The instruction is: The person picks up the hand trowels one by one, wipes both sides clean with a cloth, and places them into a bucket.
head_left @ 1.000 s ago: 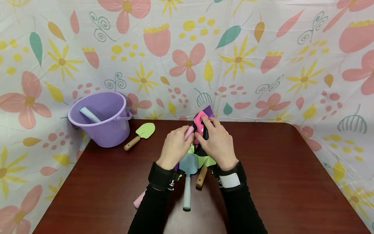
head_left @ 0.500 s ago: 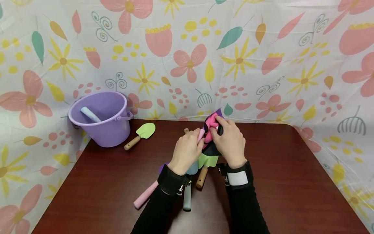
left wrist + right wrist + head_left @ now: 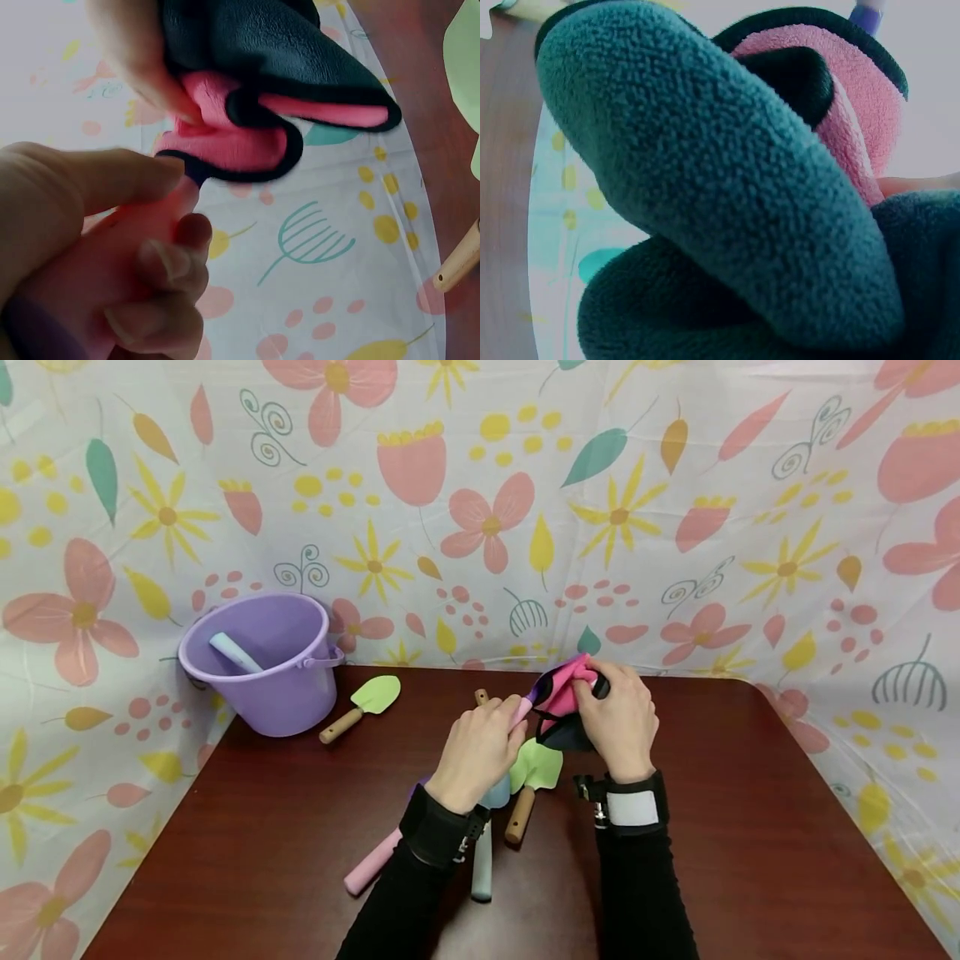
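Table (image 3: 712, 827) is dark red wood with a flowered sheet (image 3: 675, 527) hung behind it; purple bucket (image 3: 258, 664) sits back left against the sheet with a pale blue handle (image 3: 234, 653) leaning inside. Just right of the bucket lies a green trowel (image 3: 362, 706) with a wooden grip, well apart from my hands. Under my wrists there's a loose pile of tools: a second green trowel (image 3: 534, 777), a blue one (image 3: 483, 852) and a pink handle (image 3: 372, 862) sticking out toward me, all touching or overlapping. My right hand (image 3: 618, 718) is curled around a pink and black glove (image 3: 564, 697), lifted above the table near the back edge; the right wrist view is filled with its fleece so I can't see how deep the grip goes. My left hand (image 3: 480, 752) is closed around a pink tool handle (image 3: 112, 255), thumb on top, and the end of that handle (image 3: 522, 708) meets the glove's cuff. The left wrist view shows the cuff edge right at my thumb tip, glove folded over itself. Risks as I see them: the handle looks tangled in or pushed into the cuff, so pulling the hands apart could snag and drag the tool out of my left grip; the glove is soft and bunched, may slip from my right fingers; my left forearm hangs just over the pile, so a drop of the wrist could knock those tools toward the table's near edge
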Demonstrator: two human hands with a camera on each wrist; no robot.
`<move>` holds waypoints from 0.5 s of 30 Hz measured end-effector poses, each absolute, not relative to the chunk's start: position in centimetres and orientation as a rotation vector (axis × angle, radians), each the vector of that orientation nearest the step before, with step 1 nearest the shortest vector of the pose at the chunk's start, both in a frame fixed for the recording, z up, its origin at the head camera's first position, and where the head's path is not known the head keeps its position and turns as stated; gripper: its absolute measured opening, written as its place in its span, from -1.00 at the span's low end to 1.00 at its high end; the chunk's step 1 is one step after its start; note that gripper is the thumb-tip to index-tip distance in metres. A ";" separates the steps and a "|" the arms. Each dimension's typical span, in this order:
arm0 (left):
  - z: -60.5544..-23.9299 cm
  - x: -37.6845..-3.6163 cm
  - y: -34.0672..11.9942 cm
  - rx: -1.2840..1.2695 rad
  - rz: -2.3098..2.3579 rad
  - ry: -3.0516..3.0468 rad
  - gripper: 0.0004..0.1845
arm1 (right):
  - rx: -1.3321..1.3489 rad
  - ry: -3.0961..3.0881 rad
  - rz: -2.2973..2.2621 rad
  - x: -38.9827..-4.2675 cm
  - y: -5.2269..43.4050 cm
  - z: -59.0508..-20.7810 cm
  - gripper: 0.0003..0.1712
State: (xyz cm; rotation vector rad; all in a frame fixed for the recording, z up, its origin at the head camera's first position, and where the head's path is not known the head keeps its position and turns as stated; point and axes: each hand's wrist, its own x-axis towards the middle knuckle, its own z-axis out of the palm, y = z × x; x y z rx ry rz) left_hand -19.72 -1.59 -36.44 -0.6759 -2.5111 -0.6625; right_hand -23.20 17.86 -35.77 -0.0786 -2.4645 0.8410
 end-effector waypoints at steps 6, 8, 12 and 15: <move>-36.1 -20.1 -2.3 -0.690 -0.796 -2.606 -0.88 | -0.169 -2.448 0.879 -23.6 19.5 -35.6 -0.61; -36.1 -20.2 -2.5 -0.688 -0.846 -2.639 -0.94 | -0.199 -2.450 0.891 -23.5 20.0 -35.5 -0.61; -36.0 -20.3 -3.0 -0.685 -0.955 -2.662 -0.89 | -0.210 -2.432 0.922 -23.0 20.8 -35.2 -0.60; -36.1 -20.5 -3.4 -0.676 -1.000 -2.648 -0.86 | -0.170 -2.429 0.939 -22.4 21.2 -34.8 -0.60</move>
